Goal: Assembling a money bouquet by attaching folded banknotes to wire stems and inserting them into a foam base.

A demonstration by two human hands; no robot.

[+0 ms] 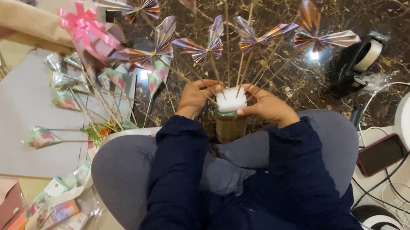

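Square white foam block (231, 99) (stick-pierced)

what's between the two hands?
In the head view, a white foam block sits between the left hand and right hand, topping a brown jar, with skewers stuck in it.

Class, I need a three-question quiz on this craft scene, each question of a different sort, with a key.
1. True or false: both hands touch the white foam block.
2. What does the foam sit on? A) jar B) plate C) book
3. Fill in: the ribbon bow is ____.

Key: 1 true: left hand and right hand flank it. 2 A, the jar. 3 pink.
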